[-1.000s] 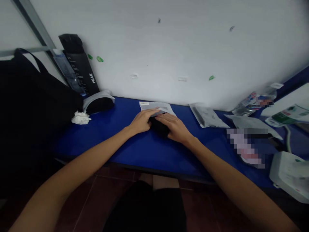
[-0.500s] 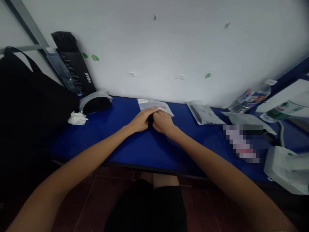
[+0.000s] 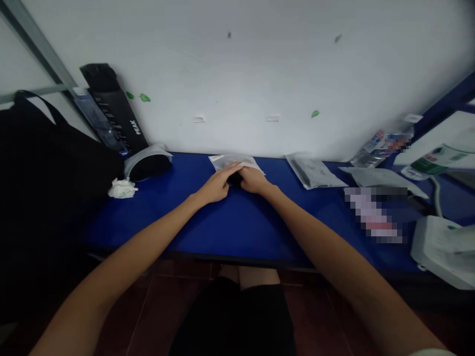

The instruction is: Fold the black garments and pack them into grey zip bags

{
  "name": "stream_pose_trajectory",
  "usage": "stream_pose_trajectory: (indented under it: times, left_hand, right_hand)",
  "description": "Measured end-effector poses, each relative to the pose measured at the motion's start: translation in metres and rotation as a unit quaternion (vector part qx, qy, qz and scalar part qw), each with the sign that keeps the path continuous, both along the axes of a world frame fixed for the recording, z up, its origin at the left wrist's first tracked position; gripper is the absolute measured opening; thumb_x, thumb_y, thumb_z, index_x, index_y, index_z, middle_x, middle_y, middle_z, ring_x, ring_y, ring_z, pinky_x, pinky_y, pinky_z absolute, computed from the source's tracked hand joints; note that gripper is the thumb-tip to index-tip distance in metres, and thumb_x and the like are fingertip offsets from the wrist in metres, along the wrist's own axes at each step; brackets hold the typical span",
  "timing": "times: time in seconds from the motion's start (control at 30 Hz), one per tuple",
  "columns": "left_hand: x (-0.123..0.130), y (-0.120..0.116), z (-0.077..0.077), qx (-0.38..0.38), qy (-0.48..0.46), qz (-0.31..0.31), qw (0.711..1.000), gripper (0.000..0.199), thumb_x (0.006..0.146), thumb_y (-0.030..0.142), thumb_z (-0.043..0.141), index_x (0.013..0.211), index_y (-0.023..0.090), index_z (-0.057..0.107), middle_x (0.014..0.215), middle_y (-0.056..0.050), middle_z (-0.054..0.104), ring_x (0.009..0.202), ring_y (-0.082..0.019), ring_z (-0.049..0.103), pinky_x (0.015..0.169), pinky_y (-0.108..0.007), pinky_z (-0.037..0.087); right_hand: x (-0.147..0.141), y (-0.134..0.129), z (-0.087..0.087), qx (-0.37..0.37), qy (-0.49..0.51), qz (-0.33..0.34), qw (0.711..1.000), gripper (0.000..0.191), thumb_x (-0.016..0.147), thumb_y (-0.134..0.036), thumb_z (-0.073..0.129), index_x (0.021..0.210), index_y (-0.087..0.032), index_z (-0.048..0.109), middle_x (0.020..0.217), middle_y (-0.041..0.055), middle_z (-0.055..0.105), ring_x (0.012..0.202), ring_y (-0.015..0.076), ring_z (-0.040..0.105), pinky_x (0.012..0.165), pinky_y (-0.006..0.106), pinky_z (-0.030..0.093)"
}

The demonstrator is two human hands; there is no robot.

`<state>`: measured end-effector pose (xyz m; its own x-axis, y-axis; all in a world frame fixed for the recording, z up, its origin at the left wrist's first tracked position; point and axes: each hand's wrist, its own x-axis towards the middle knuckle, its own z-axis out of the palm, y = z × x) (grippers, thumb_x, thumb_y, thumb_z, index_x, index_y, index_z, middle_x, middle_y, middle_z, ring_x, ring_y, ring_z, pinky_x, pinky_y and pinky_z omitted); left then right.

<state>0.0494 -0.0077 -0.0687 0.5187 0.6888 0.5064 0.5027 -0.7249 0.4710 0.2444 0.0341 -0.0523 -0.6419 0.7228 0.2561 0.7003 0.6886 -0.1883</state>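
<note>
Nearest, black shorts point(image 3: 230, 326) and bare knees point(image 3: 260, 277) above dull red floor tiles point(image 3: 166, 296) with pale joints. Just beyond, a blue desk point(image 3: 230, 227) with a dark front edge and a smooth, dimly lit top. On the left side, a large black bag point(image 3: 48, 178) with a looped handle. On the right, a white box point(image 3: 445, 247) close to the front edge, and just past that a pixelated item point(image 3: 374, 217).

Farther in, toward the middle of the back, a black object point(image 3: 234, 179) on the desk, largely covered by both hands, with a translucent pouch point(image 3: 221, 161) right behind. Inside that pouch or merely against it: impossible to tell. Left hand point(image 3: 214, 186) with fingers long and close together, reaching over toward the right hand point(image 3: 257, 180); right fingers folded and mostly hidden. Impossible to tell whether either hand grips the object.

Beside the black bag, a crumpled tissue point(image 3: 122, 189); near it, a grey pouch point(image 3: 150, 163) with dark contents. To the right, a flat packet point(image 3: 315, 170). At the rear left, leaning, a black PEAK bottle point(image 3: 117, 106) and a clear bottle point(image 3: 94, 116); at the rear right, a tilted labelled bottle point(image 3: 386, 141).

Last, a greyish-white wall point(image 3: 241, 79) with green leaf stickers point(image 3: 144, 98), and a metal frame point(image 3: 48, 54) at left.
</note>
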Motion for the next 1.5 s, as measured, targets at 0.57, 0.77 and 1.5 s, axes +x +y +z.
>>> stream_pose_trajectory:
  times: [0.57, 0.77, 1.5]
  left_hand:
    - [0.005, -0.008, 0.006, 0.016, -0.043, 0.012, 0.999, 0.082, 0.085, -0.002, 0.047, 0.164, 0.02, 0.051, 0.17, -0.01, 0.052, 0.161, -0.025, 0.046, 0.137, -0.054, 0.033]
    - [-0.002, -0.011, 0.017, -0.028, -0.038, 0.04, 0.998, 0.052, 0.107, 0.019, 0.042, 0.156, 0.02, 0.061, 0.165, -0.011, 0.059, 0.157, -0.025, 0.052, 0.135, -0.053, 0.035]
    - [-0.011, -0.006, 0.028, 0.076, 0.049, 0.103, 0.991, 0.023, 0.101, 0.013, 0.058, 0.115, 0.021, 0.074, 0.131, -0.007, 0.081, 0.12, -0.025, 0.077, 0.104, -0.041, 0.06]
  right_hand:
    - [0.053, -0.026, -0.003, 0.088, 0.198, 0.159, 0.963, 0.049, 0.097, -0.025, 0.063, 0.145, -0.028, 0.07, 0.145, 0.0091, 0.073, 0.138, 0.0278, 0.067, 0.118, 0.051, 0.055]
    - [0.055, -0.028, 0.011, 0.13, 0.207, 0.092, 0.965, 0.079, 0.086, -0.044, 0.083, 0.159, -0.027, 0.057, 0.147, 0.0162, 0.061, 0.136, 0.039, 0.059, 0.12, 0.064, 0.046]
    - [0.073, -0.001, -0.01, 0.047, 0.291, 0.035, 0.955, 0.043, 0.091, -0.039, 0.084, 0.129, -0.021, 0.08, 0.126, 0.0121, 0.083, 0.113, 0.03, 0.076, 0.101, 0.048, 0.062]
